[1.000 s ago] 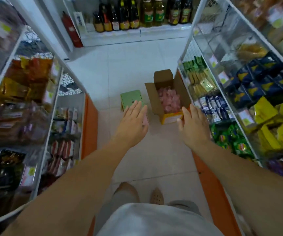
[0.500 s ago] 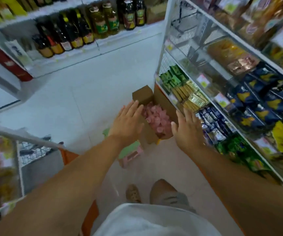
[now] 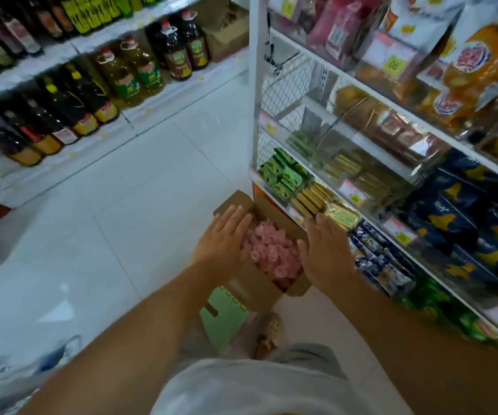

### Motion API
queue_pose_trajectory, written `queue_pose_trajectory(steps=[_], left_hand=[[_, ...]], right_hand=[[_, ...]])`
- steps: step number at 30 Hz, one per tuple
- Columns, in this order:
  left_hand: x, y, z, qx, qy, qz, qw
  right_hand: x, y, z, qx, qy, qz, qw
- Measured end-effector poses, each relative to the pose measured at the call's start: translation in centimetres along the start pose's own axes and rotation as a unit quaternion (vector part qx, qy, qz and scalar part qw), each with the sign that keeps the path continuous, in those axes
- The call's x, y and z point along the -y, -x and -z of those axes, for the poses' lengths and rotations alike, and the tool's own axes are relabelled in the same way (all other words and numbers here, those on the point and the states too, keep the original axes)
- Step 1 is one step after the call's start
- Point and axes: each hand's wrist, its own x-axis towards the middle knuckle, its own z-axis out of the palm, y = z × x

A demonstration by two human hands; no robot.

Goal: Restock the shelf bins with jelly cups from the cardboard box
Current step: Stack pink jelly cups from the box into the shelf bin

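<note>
While wide bare floor (image 3: 121,220) lies open at the left, the left hand (image 3: 223,238) flanks one cardboard box (image 3: 252,284), fingers straight, its grip holding nothing. Pink translucent jelly cups (image 3: 271,253), heaped beyond counting, fill it. The right hand (image 3: 325,253) is likewise flat and empty, just beside the shelf bins (image 3: 361,163).

The floor (image 3: 139,223) is laid with large glossy white tiles with thin grey joints and shows pale light reflections. On the right stands a white metal shelving unit (image 3: 255,85) with a wire-mesh back panel (image 3: 280,94), clear front guards and yellow price labels (image 3: 393,65). Across the aisle, a white tiered shelf (image 3: 47,70) carries rows of dark and yellow bottles (image 3: 127,73); a low green stool (image 3: 226,319) stands on the floor.
</note>
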Motion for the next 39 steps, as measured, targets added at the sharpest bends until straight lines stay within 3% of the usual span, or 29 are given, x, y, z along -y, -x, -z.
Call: queue_pose_trajectory(steps=[10, 14, 17, 20, 22, 29, 39], left_hand=[[0.4, -9.3, 1.0, 0.053, -0.075, -0.167, 0.982], [2.9, -14.7, -0.5, 0.065, -0.065, -0.251, 0.964], [6.3, -19.3, -2.8, 0.081, -0.045, -0.316, 0.944], [10.6, -24.2, -5.0, 0.111, -0.035, -0.347, 0.931], [13.1, -26.8, -6.7, 0.131, -0.061, -0.350, 0.925], [16.4, -31.1, -14.8, 0.167, -0.017, -0.285, 0.944], [13.8, -34.4, -31.1, 0.140, 0.000, -0.325, 0.935]], right_hand=[[-0.6, -3.5, -2.6, 0.053, -0.022, -0.114, 0.992], [-0.1, -6.3, -5.3, 0.063, -0.026, -0.206, 0.976], [1.4, -9.1, -8.5, 0.075, -0.062, -0.308, 0.946], [4.6, -11.8, -12.2, 0.057, -0.134, -0.426, 0.893], [6.8, -13.2, -14.6, 0.071, -0.175, -0.457, 0.869], [7.3, -16.8, -22.5, 0.120, -0.171, -0.442, 0.872], [0.7, -17.8, -38.4, 0.182, -0.106, -0.384, 0.899]])
